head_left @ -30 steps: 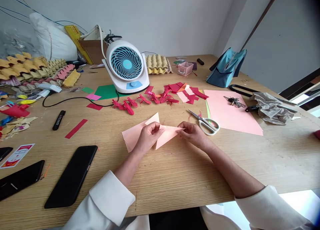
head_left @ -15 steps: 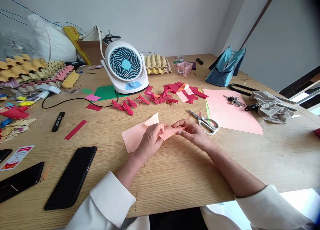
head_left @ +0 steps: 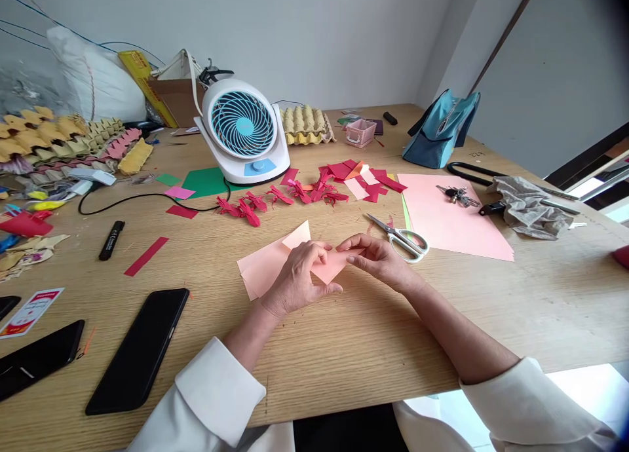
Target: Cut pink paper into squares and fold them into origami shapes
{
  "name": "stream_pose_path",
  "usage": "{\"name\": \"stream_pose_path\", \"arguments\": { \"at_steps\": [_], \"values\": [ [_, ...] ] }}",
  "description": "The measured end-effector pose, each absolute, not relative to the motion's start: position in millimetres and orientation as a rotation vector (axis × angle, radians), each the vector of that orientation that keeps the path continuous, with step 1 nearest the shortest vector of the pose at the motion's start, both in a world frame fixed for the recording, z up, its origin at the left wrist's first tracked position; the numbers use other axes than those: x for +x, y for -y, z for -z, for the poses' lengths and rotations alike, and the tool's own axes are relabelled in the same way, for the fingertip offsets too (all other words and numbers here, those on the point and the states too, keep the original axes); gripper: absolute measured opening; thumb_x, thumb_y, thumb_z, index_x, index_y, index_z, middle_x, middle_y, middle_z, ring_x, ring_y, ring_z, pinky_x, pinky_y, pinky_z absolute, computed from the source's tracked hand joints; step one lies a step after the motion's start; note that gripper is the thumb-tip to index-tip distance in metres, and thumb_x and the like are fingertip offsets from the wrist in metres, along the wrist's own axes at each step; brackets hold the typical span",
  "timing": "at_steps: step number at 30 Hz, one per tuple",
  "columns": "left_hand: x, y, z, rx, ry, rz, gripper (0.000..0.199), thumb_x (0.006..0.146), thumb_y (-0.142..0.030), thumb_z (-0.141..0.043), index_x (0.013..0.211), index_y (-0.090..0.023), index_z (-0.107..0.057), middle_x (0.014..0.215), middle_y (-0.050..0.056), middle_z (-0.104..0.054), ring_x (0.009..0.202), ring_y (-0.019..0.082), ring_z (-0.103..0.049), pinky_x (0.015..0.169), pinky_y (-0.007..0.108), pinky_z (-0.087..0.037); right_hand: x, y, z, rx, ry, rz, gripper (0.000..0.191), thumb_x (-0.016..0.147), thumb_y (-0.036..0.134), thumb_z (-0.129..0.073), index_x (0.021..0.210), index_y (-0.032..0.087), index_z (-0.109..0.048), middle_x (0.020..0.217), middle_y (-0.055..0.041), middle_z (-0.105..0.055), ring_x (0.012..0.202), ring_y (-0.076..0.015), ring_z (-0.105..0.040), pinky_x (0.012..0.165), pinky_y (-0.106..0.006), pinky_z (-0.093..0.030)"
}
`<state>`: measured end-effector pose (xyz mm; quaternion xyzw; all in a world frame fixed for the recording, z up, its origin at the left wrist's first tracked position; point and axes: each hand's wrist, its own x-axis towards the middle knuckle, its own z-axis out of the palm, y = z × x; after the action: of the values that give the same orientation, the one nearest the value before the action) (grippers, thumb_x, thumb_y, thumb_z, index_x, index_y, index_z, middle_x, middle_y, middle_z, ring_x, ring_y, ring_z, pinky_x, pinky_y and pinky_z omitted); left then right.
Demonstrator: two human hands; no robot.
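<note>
Between my hands is a small folded piece of peach paper, its lower point facing me. My left hand has curled fingers on the paper's left part, with the thumb stretched out below its lower tip. My right hand pinches the right corner between thumb and fingers. Under and beside my left hand lie peach paper sheets, partly covered by it. White-handled scissors rest just beyond my right hand, blades pointing away to the left.
Red paper figures and red scraps lie in front of a white fan. Pink sheets carry keys at right. A black phone, a marker and a red strip are at left.
My left thumb has moved off the paper and stretched out to the right below it. More of the folded paper's face now shows, with its point toward me. My right hand keeps its pinch.
</note>
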<state>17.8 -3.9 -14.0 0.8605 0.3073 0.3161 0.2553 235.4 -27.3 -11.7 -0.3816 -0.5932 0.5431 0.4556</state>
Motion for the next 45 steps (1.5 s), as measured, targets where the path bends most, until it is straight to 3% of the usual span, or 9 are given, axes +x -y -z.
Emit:
{"name": "stream_pose_path", "arguments": {
  "at_steps": [11, 20, 45],
  "values": [
    [17.9, 4.5, 8.7, 2.312, -0.720, -0.828, 0.053, 0.068, -0.056, -0.075, 0.101, -0.023, -0.050, 0.122, 0.013, -0.057, 0.121, 0.030, -0.051, 0.101, 0.042, -0.041, 237.4, 26.6, 8.3, -0.969, 1.466, -1.303, 0.032, 0.078, 0.044, -0.073, 0.097, 0.019, -0.064, 0.097, -0.0060, -0.067, 0.089, -0.0174, -0.062, 0.081, -0.033, -0.051],
    [16.7, 4.9, 10.7, 2.261, -0.685, -0.837, 0.043, 0.076, -0.050, -0.071, 0.102, -0.022, -0.050, 0.121, 0.013, -0.055, 0.122, 0.029, -0.049, 0.101, 0.040, -0.041, 238.2, 25.5, 11.0, -0.938, 1.457, -1.321, 0.033, 0.077, 0.042, -0.075, 0.098, 0.020, -0.064, 0.095, -0.0048, -0.066, 0.085, -0.0161, -0.061, 0.079, -0.031, -0.051],
    [17.1, 3.5, 7.8, 2.064, -0.635, -0.811, 0.044, 0.074, -0.041, -0.076, 0.103, -0.021, -0.049, 0.123, 0.013, -0.055, 0.129, 0.028, -0.045, 0.105, 0.040, -0.038, 238.6, 24.9, 18.0, -0.778, 1.439, -1.424, 0.035, 0.078, 0.030, -0.075, 0.108, 0.021, -0.061, 0.103, -0.0048, -0.061, 0.092, -0.0156, -0.060, 0.083, -0.029, -0.051]
  ]
}}
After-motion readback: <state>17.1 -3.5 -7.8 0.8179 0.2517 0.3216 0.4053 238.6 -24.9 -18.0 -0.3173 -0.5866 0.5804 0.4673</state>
